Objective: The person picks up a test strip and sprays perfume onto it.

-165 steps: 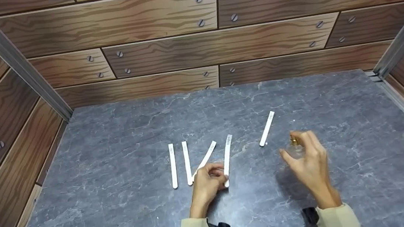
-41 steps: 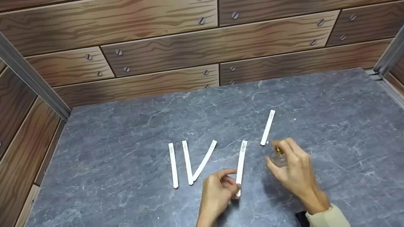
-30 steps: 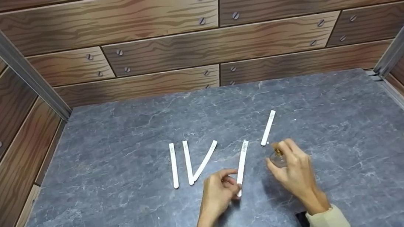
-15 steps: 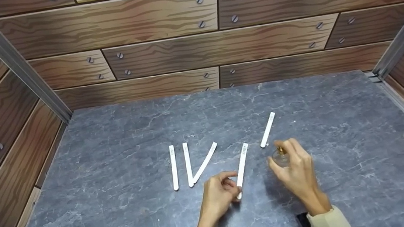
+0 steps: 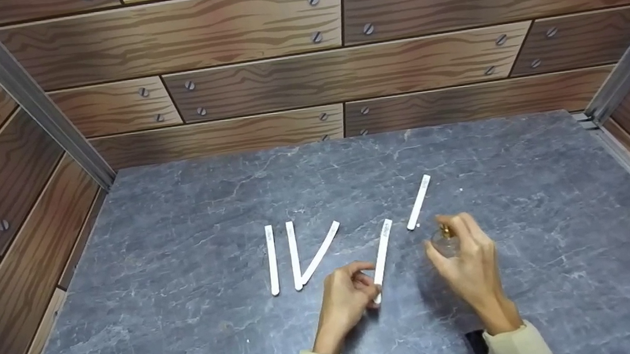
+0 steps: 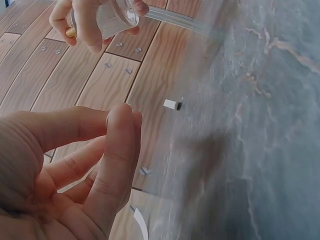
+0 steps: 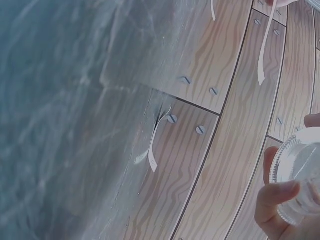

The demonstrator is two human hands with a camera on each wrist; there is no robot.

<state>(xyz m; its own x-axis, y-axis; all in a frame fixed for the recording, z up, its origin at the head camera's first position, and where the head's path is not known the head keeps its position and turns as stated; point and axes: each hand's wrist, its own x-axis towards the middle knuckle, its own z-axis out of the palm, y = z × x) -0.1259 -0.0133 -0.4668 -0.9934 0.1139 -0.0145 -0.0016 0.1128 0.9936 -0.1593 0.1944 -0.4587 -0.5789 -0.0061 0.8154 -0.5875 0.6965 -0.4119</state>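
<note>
The left hand (image 5: 345,298) pinches a strip (image 5: 383,256) over the worktop (image 5: 195,258); the right hand (image 5: 473,263) grips the bottle (image 6: 114,20) beside it, apart; should that grip loosen, the bottle could drop.

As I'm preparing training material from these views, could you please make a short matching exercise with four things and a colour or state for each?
Things:
1. Left hand
2. Right hand
3. Tabletop
4. Back wall

Colour or state:
A. brown, wood-plank pattern
B. holding a clear bottle
C. grey, marbled
D. holding a white strip

Pairs: 1-D, 2-B, 3-C, 4-A
</note>
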